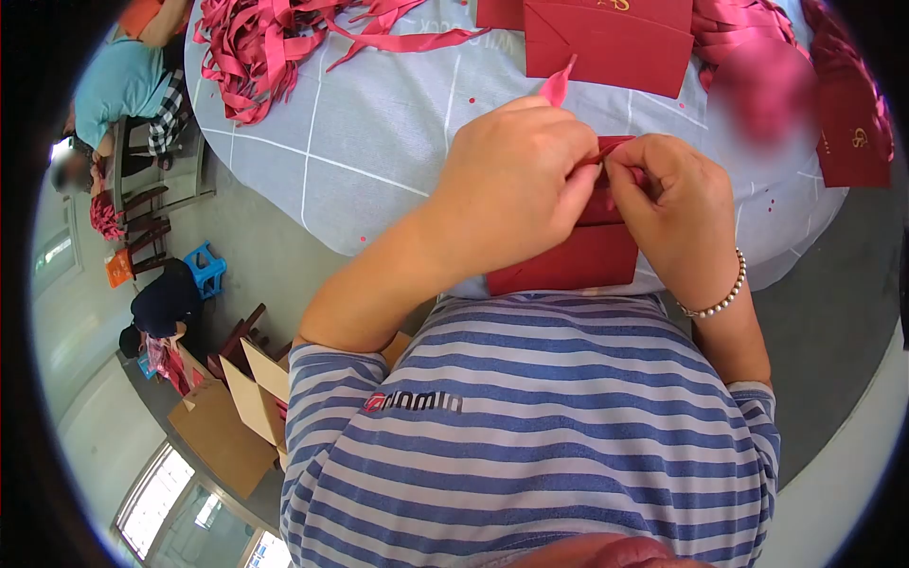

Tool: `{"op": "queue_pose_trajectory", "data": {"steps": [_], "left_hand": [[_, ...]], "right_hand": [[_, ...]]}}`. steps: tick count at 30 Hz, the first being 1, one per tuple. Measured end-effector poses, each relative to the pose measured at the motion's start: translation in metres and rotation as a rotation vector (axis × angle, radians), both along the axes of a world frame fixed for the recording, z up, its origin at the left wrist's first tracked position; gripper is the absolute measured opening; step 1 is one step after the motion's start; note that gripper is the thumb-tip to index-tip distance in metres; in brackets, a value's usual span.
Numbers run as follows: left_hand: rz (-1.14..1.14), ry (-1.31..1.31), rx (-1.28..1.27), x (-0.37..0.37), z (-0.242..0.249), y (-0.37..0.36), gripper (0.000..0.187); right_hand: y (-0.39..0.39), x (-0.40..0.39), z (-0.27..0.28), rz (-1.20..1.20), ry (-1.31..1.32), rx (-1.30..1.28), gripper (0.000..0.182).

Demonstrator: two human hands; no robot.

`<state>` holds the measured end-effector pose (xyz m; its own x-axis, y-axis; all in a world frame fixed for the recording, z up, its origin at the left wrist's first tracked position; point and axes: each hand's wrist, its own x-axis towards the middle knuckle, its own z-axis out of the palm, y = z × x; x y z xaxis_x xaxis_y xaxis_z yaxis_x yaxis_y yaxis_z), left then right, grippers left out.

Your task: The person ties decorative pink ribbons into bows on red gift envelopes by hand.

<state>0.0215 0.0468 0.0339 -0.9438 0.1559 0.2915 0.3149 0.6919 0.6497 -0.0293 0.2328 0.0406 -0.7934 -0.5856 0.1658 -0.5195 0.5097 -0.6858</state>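
A dark red paper bag (568,257) lies at the table's near edge, under both hands and close to my body. My left hand (521,175) is closed in a pinch above the bag, and the tip of a pink ribbon (557,87) sticks up past its knuckles. My right hand (674,208), a beaded bracelet on its wrist, pinches close beside it at the bag's upper edge. A bit of pink shows between the fingertips of both hands. The exact grip is partly hidden by the fingers.
Heaped pink ribbons (254,62) lie on the checked tablecloth (379,142) at far left, with more at far right. Another red bag (611,43) lies ahead. On the floor at left are a cardboard box (222,435) and a blue stool (205,270); other people sit nearby.
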Motion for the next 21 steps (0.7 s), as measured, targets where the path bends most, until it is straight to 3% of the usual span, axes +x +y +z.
{"op": "queue_pose_trajectory", "data": {"steps": [2, 6, 21], "left_hand": [[0.014, 0.000, 0.040, 0.000, -0.004, -0.004, 0.011], [0.011, -0.023, 0.076, 0.000, -0.007, -0.007, 0.010], [-0.008, 0.016, 0.027, -0.004, -0.007, 0.000, 0.008]], "right_hand": [[0.002, -0.001, -0.004, 0.056, -0.104, -0.125, 0.013], [0.004, 0.004, -0.002, 0.039, -0.108, -0.081, 0.014], [-0.003, 0.011, -0.006, 0.016, 0.176, 0.035, 0.007]]}}
